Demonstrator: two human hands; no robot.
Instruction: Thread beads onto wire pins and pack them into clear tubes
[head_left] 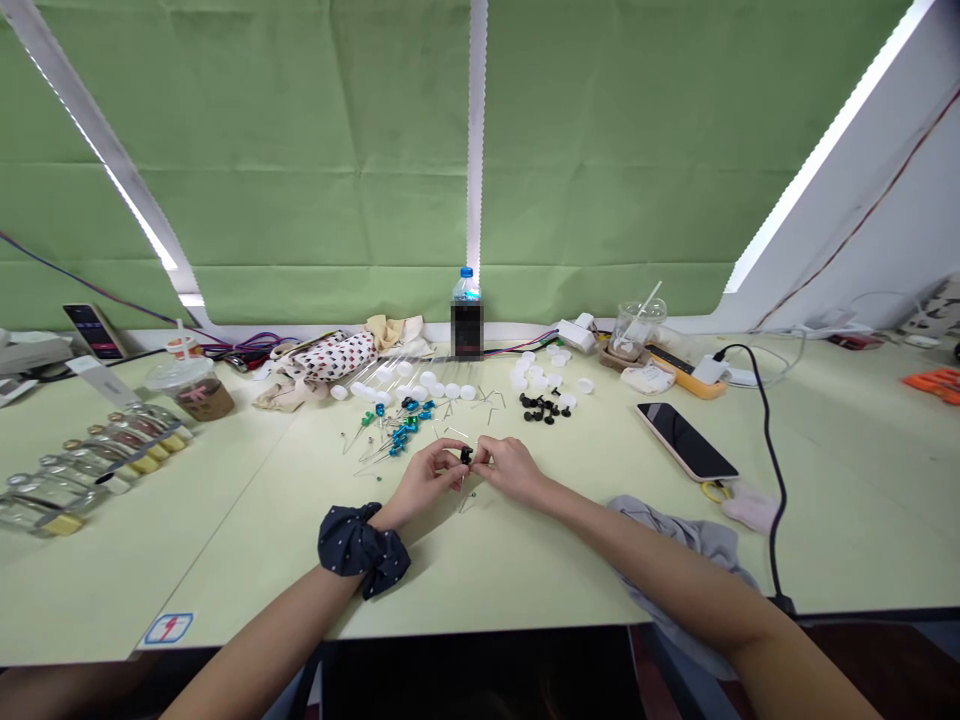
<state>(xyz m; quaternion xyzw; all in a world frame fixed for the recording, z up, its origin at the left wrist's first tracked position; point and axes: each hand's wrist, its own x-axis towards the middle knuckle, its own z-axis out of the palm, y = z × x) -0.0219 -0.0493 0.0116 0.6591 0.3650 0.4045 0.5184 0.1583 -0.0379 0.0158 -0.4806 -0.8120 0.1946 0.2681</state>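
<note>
My left hand (pixel 427 480), with a dark dotted scrunchie (pixel 364 548) at the wrist, pinches a small black piece (pixel 466 455) just above the table. A thin metal wire hangs below the fingers. From the right, my right hand (pixel 514 468) brings closed fingertips against the same spot; what they grip is too small to make out. Behind my left hand lie several blue and green pieces with thin metal wires (pixel 405 428). Past my right hand sits a heap of small black stoppers (pixel 546 407). White round caps (pixel 536 370) are spread behind them.
Clear tubes with white caps (pixel 405 380) lie farther back. A water bottle (pixel 466 285) and a dark phone (pixel 467 330) stand at the wall. Another phone (pixel 686 440) and a black cable (pixel 772 480) are at right. Small glass bottles (pixel 90 460) and drink cups (pixel 199 392) stand left.
</note>
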